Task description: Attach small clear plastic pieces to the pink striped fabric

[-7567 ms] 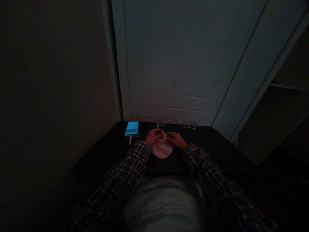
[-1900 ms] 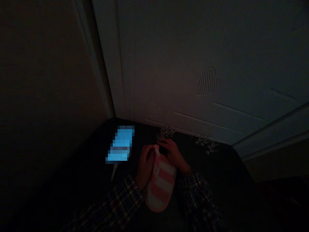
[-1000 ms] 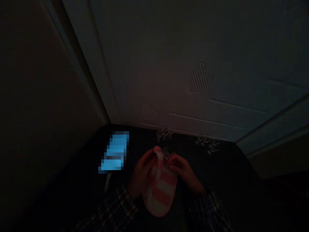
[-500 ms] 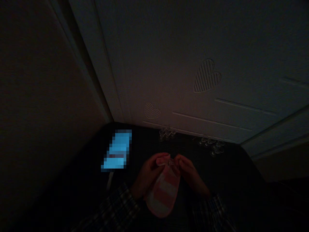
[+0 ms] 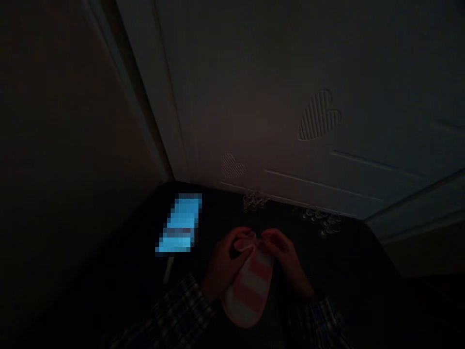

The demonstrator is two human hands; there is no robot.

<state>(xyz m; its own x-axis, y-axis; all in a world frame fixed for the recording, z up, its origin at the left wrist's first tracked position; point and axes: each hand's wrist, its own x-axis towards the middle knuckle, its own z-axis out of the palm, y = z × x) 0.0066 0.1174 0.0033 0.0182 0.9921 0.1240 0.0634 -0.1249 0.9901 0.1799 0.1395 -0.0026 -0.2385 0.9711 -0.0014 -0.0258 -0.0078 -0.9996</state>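
Observation:
A pink-and-white striped slipper (image 5: 250, 291) is between my two hands, its rounded end toward me. My left hand (image 5: 227, 259) is closed on the left side of its far end, thumb on top, where a pale-edged flap curves up. On the opposite side of that end, my right hand (image 5: 283, 252) pinches the edge with bent fingers. The light is dim, so the fine detail at the fingertips is hard to make out.
A glowing, blurred-out phone screen (image 5: 179, 223) lies left on the dark table (image 5: 203, 208), a white cable (image 5: 168, 270) below it. Two groups of small clear pieces (image 5: 255, 199) (image 5: 321, 220) sit along the back, before a pale panel (image 5: 276, 121) with embossed hearts.
The slipper's far end, bunched together before, is now spread flatter with its stripes showing more plainly. My right hand has shifted slightly over its edge. The view has moved a little.

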